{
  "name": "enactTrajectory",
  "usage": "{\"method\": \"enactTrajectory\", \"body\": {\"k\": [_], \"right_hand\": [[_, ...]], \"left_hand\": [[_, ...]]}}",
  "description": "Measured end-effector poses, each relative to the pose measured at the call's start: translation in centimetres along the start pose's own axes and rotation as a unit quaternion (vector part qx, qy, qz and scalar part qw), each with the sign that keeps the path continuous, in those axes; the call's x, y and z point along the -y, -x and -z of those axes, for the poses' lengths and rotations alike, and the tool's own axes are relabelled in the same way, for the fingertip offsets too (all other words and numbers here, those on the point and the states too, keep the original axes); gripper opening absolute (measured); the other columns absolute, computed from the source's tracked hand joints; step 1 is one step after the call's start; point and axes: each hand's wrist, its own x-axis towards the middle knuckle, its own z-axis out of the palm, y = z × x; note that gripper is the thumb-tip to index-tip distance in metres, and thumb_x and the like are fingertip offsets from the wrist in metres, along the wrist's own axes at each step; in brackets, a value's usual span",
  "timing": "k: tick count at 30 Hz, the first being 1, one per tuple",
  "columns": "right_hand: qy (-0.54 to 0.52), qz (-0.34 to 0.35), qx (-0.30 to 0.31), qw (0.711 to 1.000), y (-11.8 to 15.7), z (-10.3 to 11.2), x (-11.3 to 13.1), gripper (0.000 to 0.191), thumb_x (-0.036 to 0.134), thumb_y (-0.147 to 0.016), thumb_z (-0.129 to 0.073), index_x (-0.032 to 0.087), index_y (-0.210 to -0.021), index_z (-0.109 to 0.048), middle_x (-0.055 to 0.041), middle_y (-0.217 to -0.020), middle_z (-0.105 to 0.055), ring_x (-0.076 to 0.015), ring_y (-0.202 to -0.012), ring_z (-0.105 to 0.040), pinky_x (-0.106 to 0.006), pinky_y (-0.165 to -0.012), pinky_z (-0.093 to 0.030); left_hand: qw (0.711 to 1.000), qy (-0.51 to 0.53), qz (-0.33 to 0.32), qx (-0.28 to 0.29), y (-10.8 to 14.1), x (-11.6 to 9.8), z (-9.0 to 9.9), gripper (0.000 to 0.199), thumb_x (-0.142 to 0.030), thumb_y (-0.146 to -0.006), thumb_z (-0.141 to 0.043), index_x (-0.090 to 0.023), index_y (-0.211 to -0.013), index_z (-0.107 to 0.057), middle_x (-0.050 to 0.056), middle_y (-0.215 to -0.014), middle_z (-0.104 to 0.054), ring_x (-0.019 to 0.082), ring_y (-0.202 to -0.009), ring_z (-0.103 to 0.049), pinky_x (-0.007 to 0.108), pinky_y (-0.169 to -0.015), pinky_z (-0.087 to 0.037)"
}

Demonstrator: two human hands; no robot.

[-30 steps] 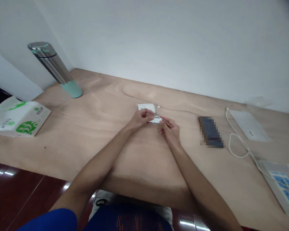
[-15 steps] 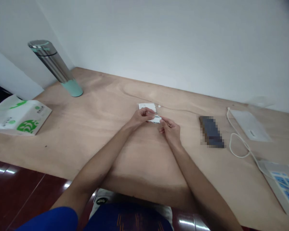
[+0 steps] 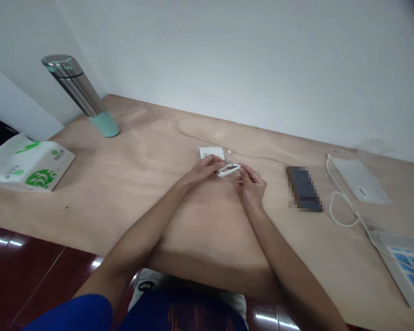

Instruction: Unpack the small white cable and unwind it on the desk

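Note:
Between my two hands is a small white, flat oblong case [image 3: 228, 170] with a narrow opening along its middle; I cannot make out its exact kind. My left hand [image 3: 207, 168] pinches its left end between thumb and fingers. At the right end, my right hand [image 3: 252, 183] grips it with the thumb and forefinger, the other fingers curled below. Just behind my left hand lies a flat white packet [image 3: 211, 152] on the table. A tiny white piece [image 3: 229, 151] rests beside that packet.
A steel and mint thermos [image 3: 84, 94] stands at the back left, near a green-and-white tissue pack [image 3: 44, 165]. To the right lie a blurred phone [image 3: 304, 189], a white cable [image 3: 343, 224], a translucent sleeve [image 3: 360, 179] and a box with blue markings [image 3: 400, 264]. A wall borders the wooden table [image 3: 117, 202].
My hands have turned the white case so its narrow opening shows more. My right hand has shifted slightly to the right. The things on the table stay put.

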Motion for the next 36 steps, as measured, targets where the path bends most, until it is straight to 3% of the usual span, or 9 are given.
{"method": "enactTrajectory", "body": {"k": [4,10,14,19,23,29,36], "right_hand": [[0.022,0.036,0.010,0.999,0.0,0.1,0.0,0.041,0.053,-0.072,-0.071,0.022,-0.098,-0.076,-0.0062,-0.100,-0.069,-0.0111,-0.063,-0.057,-0.024,-0.048,-0.046],[-0.022,-0.040,0.058,0.997,0.1,0.1,0.2,0.042,0.051,-0.074,-0.070,0.019,-0.101,-0.073,-0.0021,-0.075,-0.069,-0.0105,-0.051,-0.055,-0.025,-0.047,-0.045],[-0.026,-0.046,0.077,0.996,0.1,0.1,0.4,0.040,0.055,-0.075,-0.068,0.019,-0.092,-0.071,-0.0013,-0.073,-0.069,-0.0116,-0.051,-0.059,-0.024,-0.046,-0.046],[-0.004,-0.047,0.117,0.992,0.2,0.0,0.7,0.046,0.052,-0.069,-0.075,0.021,-0.102,-0.070,0.0004,-0.073,-0.067,-0.0092,-0.050,-0.056,-0.022,-0.045,-0.045],[0.005,-0.046,0.127,0.991,0.2,0.0,0.7,0.044,0.050,-0.070,-0.075,0.021,-0.103,-0.071,-0.0007,-0.079,-0.068,-0.0081,-0.050,-0.053,-0.023,-0.044,-0.043],[-0.021,-0.036,0.083,0.996,-0.1,0.2,0.2,0.040,0.050,-0.071,-0.074,0.022,-0.100,-0.070,-0.0021,-0.088,-0.070,-0.0076,-0.047,-0.053,-0.023,-0.044,-0.041],[-0.016,-0.021,0.081,0.996,-0.1,0.2,0.2,0.042,0.050,-0.071,-0.074,0.024,-0.105,-0.071,-0.0021,-0.093,-0.070,-0.0072,-0.049,-0.053,-0.024,-0.047,-0.045]], "left_hand": [[1.000,-0.012,0.006,0.009,0.1,-0.2,0.0,0.037,-0.040,-0.075,-0.074,-0.015,-0.099,-0.061,0.002,-0.080,-0.064,0.011,-0.071,-0.058,0.024,-0.065,-0.043],[1.000,0.002,-0.021,-0.009,-0.1,-0.2,0.2,0.043,-0.036,-0.067,-0.081,-0.015,-0.099,-0.063,-0.001,-0.072,-0.063,0.011,-0.068,-0.058,0.025,-0.067,-0.043],[1.000,0.006,-0.014,-0.016,-0.3,0.0,0.3,0.050,-0.030,-0.058,-0.086,-0.015,-0.100,-0.064,0.000,-0.079,-0.065,0.011,-0.072,-0.059,0.026,-0.071,-0.045],[1.000,0.007,-0.015,0.000,-0.4,0.4,0.6,0.053,-0.027,-0.055,-0.087,-0.014,-0.102,-0.066,0.001,-0.084,-0.065,0.012,-0.077,-0.060,0.029,-0.077,-0.047],[0.999,0.006,-0.035,0.001,-0.5,0.9,0.7,0.050,-0.027,-0.057,-0.087,-0.014,-0.102,-0.067,0.003,-0.085,-0.066,0.013,-0.080,-0.061,0.031,-0.080,-0.048],[0.997,0.003,-0.061,-0.041,-0.6,0.8,0.4,0.037,-0.026,-0.067,-0.079,-0.015,-0.100,-0.066,0.005,-0.096,-0.067,0.015,-0.088,-0.061,0.032,-0.085,-0.047],[0.995,-0.068,-0.061,0.031,-0.1,0.4,0.4,0.039,-0.032,-0.073,-0.073,-0.016,-0.107,-0.065,0.006,-0.102,-0.067,0.016,-0.088,-0.061,0.030,-0.079,-0.046]]}}
